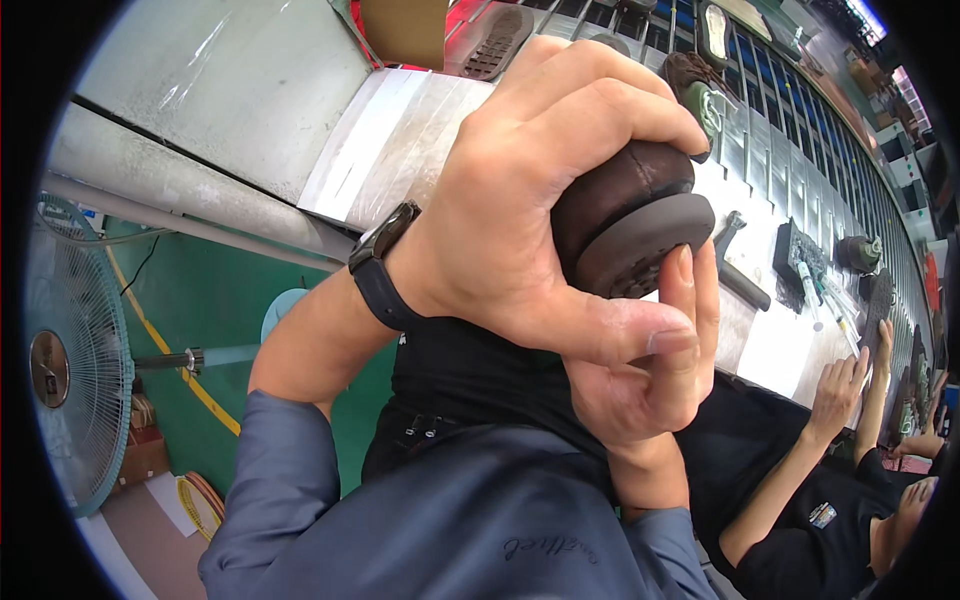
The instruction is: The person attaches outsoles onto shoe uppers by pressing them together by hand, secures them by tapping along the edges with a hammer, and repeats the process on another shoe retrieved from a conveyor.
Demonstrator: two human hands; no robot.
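A dark brown shoe [610,200] is held up in front of me. The rounded end facing me shows a vertical seam, and its grey sole [650,238] is tilted toward the lower right. My left hand [520,190], with a black watch [382,260] on the wrist, wraps over the upper from above and the left. My left thumb stretches beneath the sole. From below, my right hand [645,385] reaches up with its fingertips against the sole's edge and its thumb bent. The rest of the shoe is hidden behind my left hand.
Beyond the shoe lie a hammer [740,270], a black block [798,250] and brushes [815,295]. Shoe parts sit along the metal roller rack [770,125]. A co-worker's hands [840,390] hold a dark sole at right. A fan [75,350] stands left.
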